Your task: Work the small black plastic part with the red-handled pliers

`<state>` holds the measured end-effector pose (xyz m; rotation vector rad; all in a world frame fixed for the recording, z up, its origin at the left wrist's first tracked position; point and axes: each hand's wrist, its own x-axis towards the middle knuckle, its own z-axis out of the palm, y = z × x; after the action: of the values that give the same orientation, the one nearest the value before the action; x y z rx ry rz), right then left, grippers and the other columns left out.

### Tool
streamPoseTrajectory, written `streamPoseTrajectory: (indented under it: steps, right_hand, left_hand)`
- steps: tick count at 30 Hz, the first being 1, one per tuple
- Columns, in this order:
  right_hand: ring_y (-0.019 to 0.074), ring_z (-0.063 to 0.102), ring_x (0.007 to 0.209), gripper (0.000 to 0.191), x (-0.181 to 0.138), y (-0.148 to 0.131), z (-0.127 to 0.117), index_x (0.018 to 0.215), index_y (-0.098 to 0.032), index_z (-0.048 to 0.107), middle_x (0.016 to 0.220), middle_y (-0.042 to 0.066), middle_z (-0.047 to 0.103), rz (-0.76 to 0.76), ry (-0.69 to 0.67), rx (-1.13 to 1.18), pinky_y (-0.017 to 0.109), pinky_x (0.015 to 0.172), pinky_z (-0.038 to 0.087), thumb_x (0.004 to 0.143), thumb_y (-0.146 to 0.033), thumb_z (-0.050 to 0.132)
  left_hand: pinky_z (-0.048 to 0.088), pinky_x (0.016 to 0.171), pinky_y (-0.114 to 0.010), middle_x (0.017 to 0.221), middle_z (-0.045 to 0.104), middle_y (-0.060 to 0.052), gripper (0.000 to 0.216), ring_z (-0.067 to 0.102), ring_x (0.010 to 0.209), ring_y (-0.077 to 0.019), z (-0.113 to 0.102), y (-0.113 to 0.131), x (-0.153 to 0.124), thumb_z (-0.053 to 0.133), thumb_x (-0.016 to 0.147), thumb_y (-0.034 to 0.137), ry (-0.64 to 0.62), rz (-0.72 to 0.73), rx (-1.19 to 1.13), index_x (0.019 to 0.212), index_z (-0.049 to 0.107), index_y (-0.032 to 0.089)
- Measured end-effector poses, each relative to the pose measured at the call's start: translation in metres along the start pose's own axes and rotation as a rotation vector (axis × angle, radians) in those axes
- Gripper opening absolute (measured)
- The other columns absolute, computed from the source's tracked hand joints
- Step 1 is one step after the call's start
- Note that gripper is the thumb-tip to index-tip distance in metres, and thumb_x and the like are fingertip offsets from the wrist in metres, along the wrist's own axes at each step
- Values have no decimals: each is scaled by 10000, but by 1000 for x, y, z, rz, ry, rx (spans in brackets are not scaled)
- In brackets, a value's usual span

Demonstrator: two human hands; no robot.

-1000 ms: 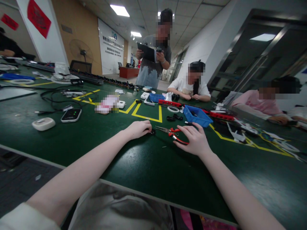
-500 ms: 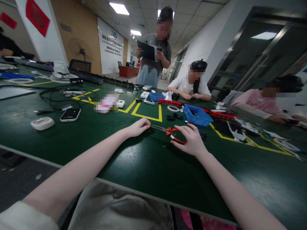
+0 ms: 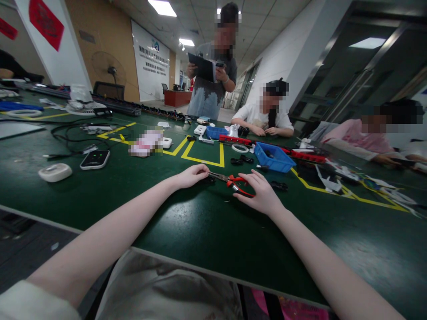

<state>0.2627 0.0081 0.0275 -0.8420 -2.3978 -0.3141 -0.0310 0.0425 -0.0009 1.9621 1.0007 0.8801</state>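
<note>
My right hand (image 3: 258, 193) holds a pair of long-nose pliers (image 3: 236, 185) by the red handles, which stand somewhat apart between thumb and fingers. The jaws point left, and their tips reach the fingertips of my left hand (image 3: 194, 174). That hand is closed in a pinch. A small dark piece (image 3: 210, 180) shows just under its fingertips, too small and shadowed to name. Whether the jaws grip anything cannot be made out. On the green table (image 3: 200, 240), a tiny light scrap (image 3: 227, 201) lies below the pliers. Black coiled cables (image 3: 279, 186) lie right of my right hand.
A blue bin (image 3: 275, 159) stands beyond my right hand, with more black cables (image 3: 242, 160) left of it. Further left are a phone (image 3: 146, 143), a black-and-white device (image 3: 95, 159) and a white case (image 3: 55, 173). People are across the table.
The whole view has shifted slightly. My right hand and the pliers have moved a little left toward my left hand, which keeps its pinch.
</note>
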Motion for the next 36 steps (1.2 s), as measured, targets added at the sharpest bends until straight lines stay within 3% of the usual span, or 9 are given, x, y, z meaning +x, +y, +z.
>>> streamPoseTrajectory:
  steps: [23,31,36]
  right_hand:
    - [340,585,1212,518,-1,6,3,1232,-188,605,1192,121,686,56,-28,99,613,1088,414,828,-507,668]
    - [328,602,1188,481,-1,6,2,1207,-191,608,1198,117,684,77,-22,117,596,1094,409,830,-483,671]
    - [347,601,1169,456,-3,5,-2,1161,-183,626,1164,129,689,126,-45,131,553,1002,488,806,-463,682]
  left_hand:
    - [486,806,-310,872,618,-16,124,580,817,-170,-1,-3,0,514,906,262,0,20,-20,925,584,162]
    - [514,858,-320,1081,657,-69,263,631,972,-189,-14,2,-5,489,853,167,39,-19,58,1093,596,158]
    - [482,933,-375,1139,654,-74,309,608,1066,-250,-23,14,-17,675,800,351,14,23,197,1057,661,179]
